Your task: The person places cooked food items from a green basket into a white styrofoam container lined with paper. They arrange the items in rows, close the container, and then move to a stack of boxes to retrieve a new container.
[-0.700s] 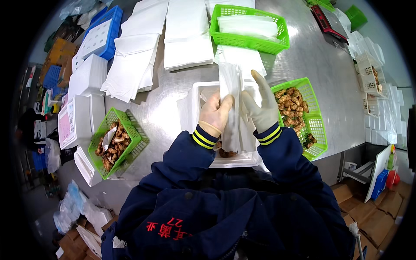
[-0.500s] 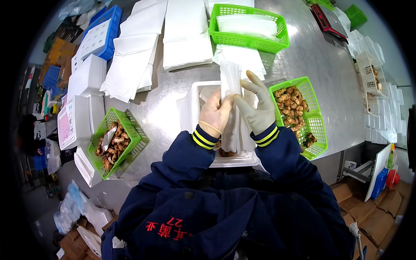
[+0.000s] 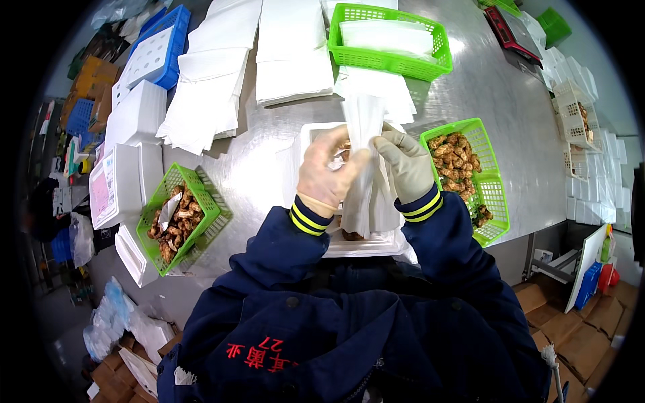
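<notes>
A long folded sheet of thin white paper (image 3: 366, 185) stands over a white foam box (image 3: 359, 251). My gloved right hand (image 3: 406, 166) pinches the sheet's right side between thumb and fingers. At its left side, my left hand (image 3: 329, 168), in a thin pale glove, is slightly blurred, its thumb and fingers apart; the thumb tip is at the paper. Brown mushrooms (image 3: 352, 236) show in the box below the sheet; the paper and my hands hide most of its inside.
Green baskets of mushrooms stand at right (image 3: 498, 201) and left (image 3: 213, 213). White sheets (image 3: 292, 77) are stacked at the far side, beside a green basket (image 3: 390, 62) of folded paper. Foam boxes (image 3: 114, 181) line the left edge; a red scale (image 3: 514, 37) sits far right.
My left hand has shifted left and its fingers have spread. My right hand's fingers, raised and spread before, have folded down onto the paper. The sheet's upper end has fanned wider.
</notes>
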The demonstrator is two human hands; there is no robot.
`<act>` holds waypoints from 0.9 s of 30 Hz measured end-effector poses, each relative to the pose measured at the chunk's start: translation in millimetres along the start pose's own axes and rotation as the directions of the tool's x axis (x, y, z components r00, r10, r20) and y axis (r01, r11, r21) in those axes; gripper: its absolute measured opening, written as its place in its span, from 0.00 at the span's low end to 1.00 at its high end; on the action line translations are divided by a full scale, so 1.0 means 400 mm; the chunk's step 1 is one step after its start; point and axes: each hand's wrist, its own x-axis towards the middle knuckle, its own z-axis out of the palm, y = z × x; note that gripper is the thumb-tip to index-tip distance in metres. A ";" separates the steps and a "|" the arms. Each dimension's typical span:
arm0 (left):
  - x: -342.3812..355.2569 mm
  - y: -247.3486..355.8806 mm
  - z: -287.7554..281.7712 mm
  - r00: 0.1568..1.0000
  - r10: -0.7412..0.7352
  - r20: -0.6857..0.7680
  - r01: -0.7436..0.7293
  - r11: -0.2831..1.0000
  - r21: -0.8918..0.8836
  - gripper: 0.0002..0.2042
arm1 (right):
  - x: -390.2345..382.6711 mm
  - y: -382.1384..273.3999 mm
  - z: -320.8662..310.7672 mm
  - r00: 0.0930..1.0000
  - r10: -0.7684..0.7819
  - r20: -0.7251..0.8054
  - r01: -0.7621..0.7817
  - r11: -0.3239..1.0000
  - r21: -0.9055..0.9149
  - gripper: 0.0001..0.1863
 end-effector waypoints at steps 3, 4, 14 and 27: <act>-0.024 0.012 0.017 0.988 -0.153 0.010 0.153 0.988 -0.036 0.33 | -0.006 0.003 -0.001 0.994 0.109 0.031 -0.111 0.990 0.089 0.08; -0.023 -0.026 0.016 0.988 -0.151 0.040 0.153 0.987 -0.050 0.28 | -0.009 0.000 0.007 0.995 0.098 0.026 -0.099 0.993 0.070 0.08; -0.028 -0.057 0.010 0.969 -0.246 -0.031 0.235 0.951 -0.201 0.19 | -0.009 0.009 0.013 0.997 0.079 0.024 -0.080 0.997 0.007 0.07; 0.023 -0.137 -0.447 0.756 -0.161 -0.634 0.186 0.982 -0.028 0.18 | 0.003 -0.348 -0.294 0.722 -0.477 -0.500 0.290 0.866 -0.407 0.06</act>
